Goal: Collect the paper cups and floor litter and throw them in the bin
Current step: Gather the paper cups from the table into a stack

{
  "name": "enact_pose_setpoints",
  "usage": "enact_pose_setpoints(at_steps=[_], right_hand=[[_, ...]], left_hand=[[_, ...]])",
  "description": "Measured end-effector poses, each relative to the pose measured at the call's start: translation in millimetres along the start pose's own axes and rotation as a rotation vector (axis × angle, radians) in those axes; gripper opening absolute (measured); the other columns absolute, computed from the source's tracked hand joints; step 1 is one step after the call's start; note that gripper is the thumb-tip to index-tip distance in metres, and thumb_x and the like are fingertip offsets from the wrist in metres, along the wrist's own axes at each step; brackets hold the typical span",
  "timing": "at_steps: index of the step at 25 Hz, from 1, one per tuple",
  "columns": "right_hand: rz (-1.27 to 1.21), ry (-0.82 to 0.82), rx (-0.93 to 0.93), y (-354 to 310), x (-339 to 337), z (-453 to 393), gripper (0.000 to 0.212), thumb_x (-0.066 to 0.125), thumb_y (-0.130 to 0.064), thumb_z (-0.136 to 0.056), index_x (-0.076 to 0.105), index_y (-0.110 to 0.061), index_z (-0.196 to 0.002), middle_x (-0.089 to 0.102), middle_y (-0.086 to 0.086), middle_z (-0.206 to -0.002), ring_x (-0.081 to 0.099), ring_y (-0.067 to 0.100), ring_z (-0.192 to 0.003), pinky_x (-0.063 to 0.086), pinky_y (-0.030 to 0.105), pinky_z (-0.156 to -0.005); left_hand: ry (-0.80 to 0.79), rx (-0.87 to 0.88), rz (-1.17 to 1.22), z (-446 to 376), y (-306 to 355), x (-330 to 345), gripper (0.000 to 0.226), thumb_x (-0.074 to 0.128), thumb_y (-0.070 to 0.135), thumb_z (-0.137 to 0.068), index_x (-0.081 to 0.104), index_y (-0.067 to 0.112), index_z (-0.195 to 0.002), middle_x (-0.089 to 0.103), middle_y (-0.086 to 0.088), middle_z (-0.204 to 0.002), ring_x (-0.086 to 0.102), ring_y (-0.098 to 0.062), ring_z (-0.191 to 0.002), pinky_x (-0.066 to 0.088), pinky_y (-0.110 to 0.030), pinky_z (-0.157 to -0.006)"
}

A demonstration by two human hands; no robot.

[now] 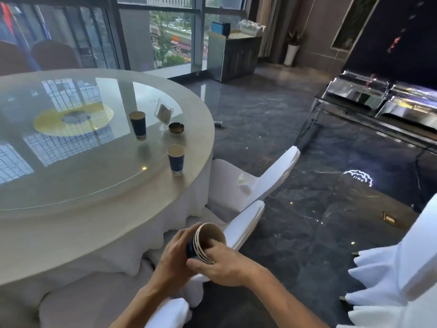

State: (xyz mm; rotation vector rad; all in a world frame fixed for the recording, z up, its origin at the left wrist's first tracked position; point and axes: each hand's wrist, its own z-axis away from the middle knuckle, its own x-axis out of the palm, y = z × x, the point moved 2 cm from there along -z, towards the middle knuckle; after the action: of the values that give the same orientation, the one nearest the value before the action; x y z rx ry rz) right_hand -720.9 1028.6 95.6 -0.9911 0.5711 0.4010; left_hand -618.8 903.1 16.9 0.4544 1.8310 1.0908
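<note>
I hold a stack of nested blue paper cups [207,240] low in front of me, tilted with its mouth facing up and right. My left hand [172,254] wraps the stack's base. My right hand [222,261] grips the rim, fingers reaching inside. Two more blue paper cups stand upright on the round table [71,221]: one [137,125] farther in, one [176,159] near the edge. A crumpled white tissue [243,182] lies on a chair seat. A small can-like piece of litter [218,124] lies on the dark floor beyond the table. No bin is in view.
An ashtray [176,128] and a clear card stand [163,113] sit by the far cup. White-covered chairs [272,176] crowd the table's right side; another [402,268] stands at the far right. A small flat object [389,219] lies on the floor. Chafing dishes [378,95] line the right wall.
</note>
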Motion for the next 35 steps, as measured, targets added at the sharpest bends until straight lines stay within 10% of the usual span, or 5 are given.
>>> enact_pose_setpoints(at_steps=[12, 18, 23, 29, 35], right_hand=[[-0.019, -0.021, -0.189, 74, -162, -103, 0.04, 0.045, -0.053, -0.103, 0.061, -0.047, -0.067, 0.062, -0.015, -0.073, 0.058, 0.003, -0.071, 0.048, 0.025, -0.07], [0.042, -0.021, -0.432, 95, -215, -165, 0.054, 0.045, -0.058, -0.095, 0.073, -0.011, -0.095, 0.077, 0.004, -0.09, 0.07, 0.024, -0.084, 0.056, 0.047, -0.08], [0.071, -0.082, -0.462, 86, -230, -228, 0.02, 0.065, -0.03, -0.096, 0.078, -0.016, -0.102, 0.079, 0.0, -0.099, 0.072, 0.018, -0.09, 0.059, 0.041, -0.088], [0.106, -0.007, -0.474, 69, -243, -311, 0.044, 0.076, -0.024, -0.089, 0.062, -0.013, -0.129, 0.065, 0.003, -0.112, 0.068, 0.024, -0.101, 0.057, 0.043, -0.09], [0.292, -0.009, -0.407, 74, -241, -382, 0.075, 0.075, -0.032, -0.088, 0.04, -0.014, -0.151, 0.051, 0.008, -0.141, 0.052, 0.026, -0.13, 0.044, 0.034, -0.097]], left_hand=[[0.226, -0.365, 0.137, -152, 10, 59, 0.072, 0.097, 0.032, -0.069, 0.062, 0.03, -0.131, 0.078, 0.008, -0.107, 0.074, 0.004, -0.093, 0.055, -0.015, -0.076], [0.606, -0.621, 0.089, -168, 32, 75, 0.078, 0.094, 0.057, -0.058, 0.063, 0.034, -0.125, 0.077, 0.014, -0.109, 0.073, -0.01, -0.1, 0.059, -0.032, -0.083], [0.899, -0.752, 0.087, -160, 32, 79, 0.067, 0.1, 0.036, -0.062, 0.061, 0.03, -0.116, 0.073, 0.012, -0.104, 0.07, -0.012, -0.098, 0.048, -0.015, -0.069], [1.011, -0.747, 0.161, -177, -15, 67, 0.077, 0.102, 0.016, -0.061, 0.052, 0.039, -0.115, 0.069, 0.017, -0.116, 0.065, 0.019, -0.098, 0.049, -0.003, -0.075], [0.998, -0.722, 0.215, -207, -41, 72, 0.08, 0.101, 0.024, -0.061, 0.056, 0.031, -0.126, 0.073, 0.017, -0.115, 0.068, 0.003, -0.109, 0.052, -0.009, -0.082]])
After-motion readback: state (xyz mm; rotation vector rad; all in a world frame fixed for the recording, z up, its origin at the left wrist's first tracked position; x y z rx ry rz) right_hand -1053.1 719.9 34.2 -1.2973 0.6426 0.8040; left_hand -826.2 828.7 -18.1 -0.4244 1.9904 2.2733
